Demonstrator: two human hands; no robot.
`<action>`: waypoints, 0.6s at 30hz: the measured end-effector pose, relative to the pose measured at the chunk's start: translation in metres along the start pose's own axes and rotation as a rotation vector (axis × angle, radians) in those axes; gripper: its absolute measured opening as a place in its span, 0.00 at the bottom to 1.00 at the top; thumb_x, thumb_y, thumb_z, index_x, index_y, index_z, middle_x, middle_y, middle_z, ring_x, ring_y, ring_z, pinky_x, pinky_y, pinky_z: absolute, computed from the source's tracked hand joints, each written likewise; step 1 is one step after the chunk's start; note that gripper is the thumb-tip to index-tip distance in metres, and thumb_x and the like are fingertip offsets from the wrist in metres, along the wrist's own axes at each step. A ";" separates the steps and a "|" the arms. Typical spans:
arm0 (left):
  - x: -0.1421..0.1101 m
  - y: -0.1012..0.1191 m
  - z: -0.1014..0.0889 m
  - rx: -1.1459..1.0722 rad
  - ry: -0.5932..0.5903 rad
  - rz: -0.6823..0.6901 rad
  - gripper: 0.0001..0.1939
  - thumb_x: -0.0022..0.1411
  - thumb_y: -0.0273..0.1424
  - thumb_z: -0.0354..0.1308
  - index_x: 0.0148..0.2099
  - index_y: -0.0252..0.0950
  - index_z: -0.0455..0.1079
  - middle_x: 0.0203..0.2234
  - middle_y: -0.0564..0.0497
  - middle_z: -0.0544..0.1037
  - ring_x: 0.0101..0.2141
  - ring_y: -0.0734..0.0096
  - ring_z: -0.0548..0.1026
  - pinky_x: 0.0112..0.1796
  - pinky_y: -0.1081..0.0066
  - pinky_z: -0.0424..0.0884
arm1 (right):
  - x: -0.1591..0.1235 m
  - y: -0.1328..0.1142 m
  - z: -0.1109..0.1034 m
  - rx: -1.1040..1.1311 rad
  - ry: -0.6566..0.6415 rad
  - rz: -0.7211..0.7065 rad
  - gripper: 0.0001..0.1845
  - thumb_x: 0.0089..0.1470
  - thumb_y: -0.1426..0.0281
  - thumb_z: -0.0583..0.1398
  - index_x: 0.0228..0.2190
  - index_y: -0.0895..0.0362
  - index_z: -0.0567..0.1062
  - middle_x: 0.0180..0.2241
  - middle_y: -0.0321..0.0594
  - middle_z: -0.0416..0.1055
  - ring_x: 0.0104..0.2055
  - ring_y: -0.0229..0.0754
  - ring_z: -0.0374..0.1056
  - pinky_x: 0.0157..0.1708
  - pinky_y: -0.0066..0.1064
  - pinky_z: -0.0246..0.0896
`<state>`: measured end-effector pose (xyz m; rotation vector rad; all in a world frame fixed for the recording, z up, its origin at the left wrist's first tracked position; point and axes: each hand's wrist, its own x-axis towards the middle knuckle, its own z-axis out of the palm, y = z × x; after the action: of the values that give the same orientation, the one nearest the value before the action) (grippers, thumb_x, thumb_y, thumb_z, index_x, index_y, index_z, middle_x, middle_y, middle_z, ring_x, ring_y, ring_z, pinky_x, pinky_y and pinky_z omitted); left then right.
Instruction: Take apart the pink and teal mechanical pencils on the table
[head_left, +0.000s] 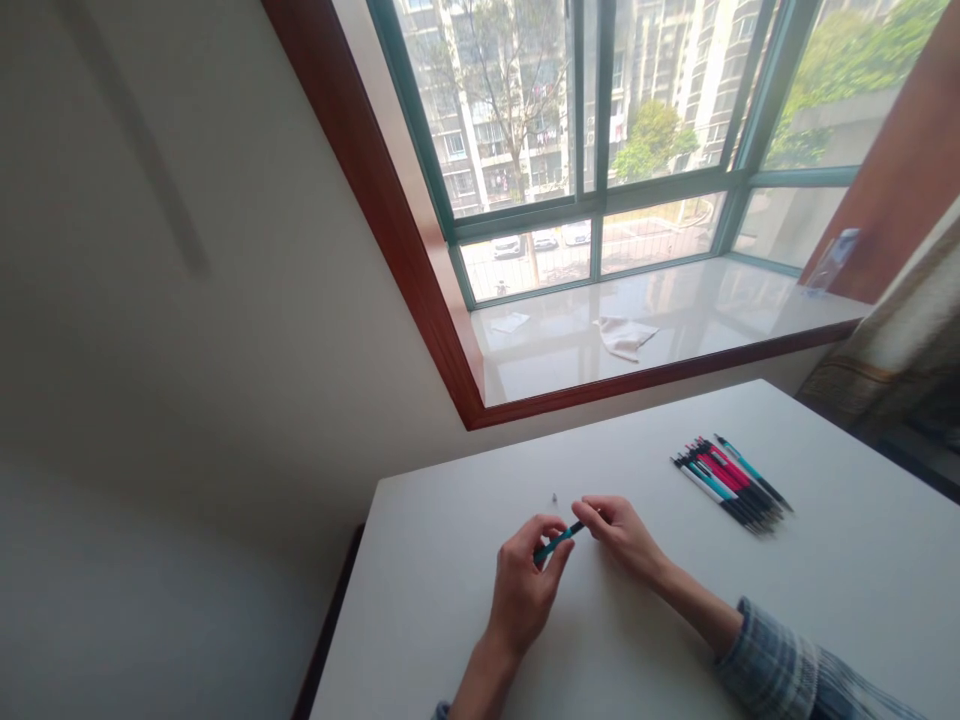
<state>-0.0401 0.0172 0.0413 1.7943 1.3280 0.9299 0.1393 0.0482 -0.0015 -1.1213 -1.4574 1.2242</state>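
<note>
Nearest us is our plaid sleeve (776,650), slanting in at the lower right over the white table (420,610). Our left hand (521,585) has a narrow grip on the teal part of a pen (556,543), thumb on one side and fingers on the other. Our right hand (621,535) pinches its dark end, so the pen sits tilted between both hands, near the table's far edge. Just beyond lies a small piece (554,498), too tiny to identify; the other pens (731,487) lie bunched well to the right. We judge the step in hand to be work on the pen's dark end; the next move calls for a steady left hold and fine right fingertip control.
</note>
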 end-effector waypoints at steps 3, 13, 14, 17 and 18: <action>0.000 0.001 0.000 0.000 -0.014 -0.036 0.08 0.68 0.38 0.58 0.42 0.40 0.74 0.30 0.53 0.80 0.29 0.69 0.73 0.32 0.73 0.65 | 0.001 0.002 0.001 0.013 0.020 0.010 0.30 0.62 0.48 0.57 0.20 0.54 0.54 0.21 0.29 0.45 0.25 0.34 0.43 0.25 0.30 0.39; 0.002 0.001 -0.001 -0.079 -0.042 -0.099 0.16 0.68 0.45 0.56 0.37 0.38 0.73 0.23 0.54 0.74 0.25 0.69 0.69 0.30 0.73 0.62 | 0.001 0.002 0.002 0.032 0.038 0.013 0.30 0.61 0.47 0.57 0.20 0.53 0.54 0.21 0.28 0.45 0.24 0.34 0.43 0.24 0.29 0.39; 0.002 0.001 -0.001 -0.100 -0.044 -0.102 0.16 0.68 0.45 0.57 0.37 0.38 0.72 0.23 0.54 0.73 0.25 0.69 0.69 0.30 0.73 0.62 | 0.001 0.002 0.002 0.029 0.036 0.009 0.30 0.61 0.46 0.57 0.20 0.53 0.54 0.21 0.28 0.45 0.24 0.35 0.43 0.24 0.29 0.39; 0.002 0.000 0.000 -0.156 -0.053 -0.115 0.15 0.68 0.44 0.57 0.36 0.37 0.71 0.23 0.55 0.71 0.25 0.71 0.67 0.29 0.74 0.61 | 0.001 0.004 0.002 0.023 0.034 -0.002 0.31 0.61 0.46 0.56 0.20 0.53 0.53 0.21 0.28 0.44 0.24 0.35 0.42 0.24 0.29 0.38; 0.002 -0.001 0.001 -0.177 -0.060 -0.125 0.15 0.68 0.44 0.57 0.36 0.37 0.70 0.23 0.55 0.70 0.24 0.72 0.66 0.28 0.74 0.60 | 0.001 0.004 0.002 0.022 0.035 -0.006 0.31 0.61 0.46 0.56 0.20 0.53 0.53 0.21 0.28 0.43 0.24 0.35 0.42 0.24 0.29 0.39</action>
<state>-0.0395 0.0187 0.0405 1.5749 1.2632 0.8893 0.1372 0.0493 -0.0058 -1.1171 -1.4171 1.2077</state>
